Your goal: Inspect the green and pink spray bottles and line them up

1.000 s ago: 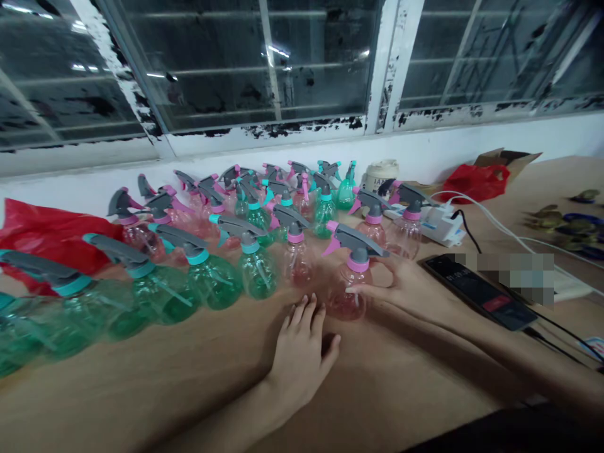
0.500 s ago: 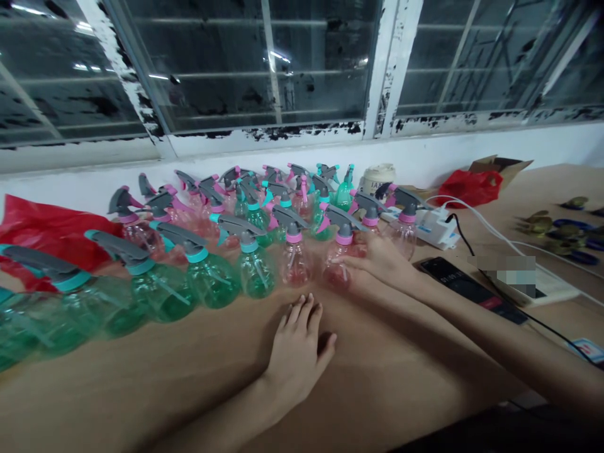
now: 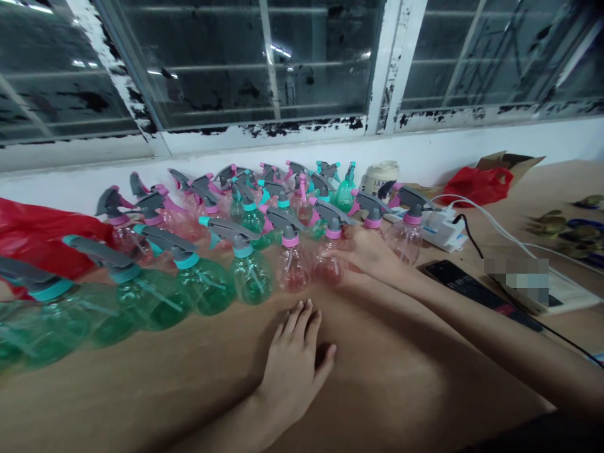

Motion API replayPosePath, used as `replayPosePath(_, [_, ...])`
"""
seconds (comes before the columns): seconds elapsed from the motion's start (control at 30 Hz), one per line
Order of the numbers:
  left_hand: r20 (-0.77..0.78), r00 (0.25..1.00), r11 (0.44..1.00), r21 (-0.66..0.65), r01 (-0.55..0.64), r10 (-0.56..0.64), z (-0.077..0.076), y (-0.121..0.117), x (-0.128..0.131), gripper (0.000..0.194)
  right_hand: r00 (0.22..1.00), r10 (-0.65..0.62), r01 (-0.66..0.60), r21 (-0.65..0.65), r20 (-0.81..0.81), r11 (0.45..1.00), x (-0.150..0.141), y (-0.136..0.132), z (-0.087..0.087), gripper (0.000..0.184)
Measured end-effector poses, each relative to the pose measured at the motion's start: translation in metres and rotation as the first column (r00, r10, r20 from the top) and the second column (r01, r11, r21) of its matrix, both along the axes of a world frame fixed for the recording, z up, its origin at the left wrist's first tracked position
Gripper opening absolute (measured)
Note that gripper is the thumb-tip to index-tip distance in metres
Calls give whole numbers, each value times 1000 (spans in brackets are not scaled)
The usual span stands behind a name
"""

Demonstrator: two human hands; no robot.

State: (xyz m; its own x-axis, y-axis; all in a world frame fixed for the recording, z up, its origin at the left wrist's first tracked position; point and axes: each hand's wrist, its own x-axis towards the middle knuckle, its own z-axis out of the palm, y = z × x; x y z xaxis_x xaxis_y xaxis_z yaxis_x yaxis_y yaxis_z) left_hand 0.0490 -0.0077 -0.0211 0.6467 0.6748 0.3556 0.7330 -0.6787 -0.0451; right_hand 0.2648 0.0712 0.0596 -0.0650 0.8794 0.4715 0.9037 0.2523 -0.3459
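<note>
My right hand is closed round the body of a pink spray bottle with a grey and pink trigger head. That bottle stands upright on the table, close beside another pink spray bottle on its left. My left hand lies flat on the tabletop with fingers stretched out, holding nothing. To the left runs a row of green spray bottles, the nearest of them a green spray bottle with a turquoise collar. Several more pink and green bottles stand behind, partly hidden by the front row.
A red plastic bag lies at the left. Along the wall stands a white tub. On the right are a white power strip with cables, a phone, a red bag and a cardboard box.
My right hand has moved the pink spray bottle away from me and to the left, up to the row's end. The left hand has stayed nearly still on the table.
</note>
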Motion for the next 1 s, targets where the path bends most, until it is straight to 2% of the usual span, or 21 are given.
replayPosePath(0.33, [19,1000,999,33,18,-18,-2,3,-4,44,999,-27,26,-79,-17,997,0,2,2,52])
replayPosePath(0.5, [5,1000,999,27,28,-28,0,3,-2,45,993,11,-21,-83,-115,996,7,-18,2,68])
replayPosePath(0.57, [0,999,999,27,34,-34,1,3,-1,45,982,63,-76,-65,-176,995,15,-32,6,64])
replayPosePath(0.63, [-6,1000,999,36,31,-30,1,3,-1,45,965,106,-119,-41,-238,992,27,-44,12,50])
replayPosePath(0.7, [-14,1000,998,52,23,-23,2,3,-1,44,960,76,-90,-39,-271,995,41,-52,17,36])
replayPosePath(0.77, [-18,1000,998,68,13,-12,2,2,-1,43,968,-4,-7,-46,-250,999,56,-55,21,31])
replayPosePath(0.87, [-23,1000,997,75,8,-6,2,2,-2,43,972,-168,168,-14,-164,986,75,-51,22,34])
replayPosePath(1.0, [-22,1000,997,79,8,-6,2,3,-2,42,960,-259,259,-19,-109,966,83,-38,14,39])
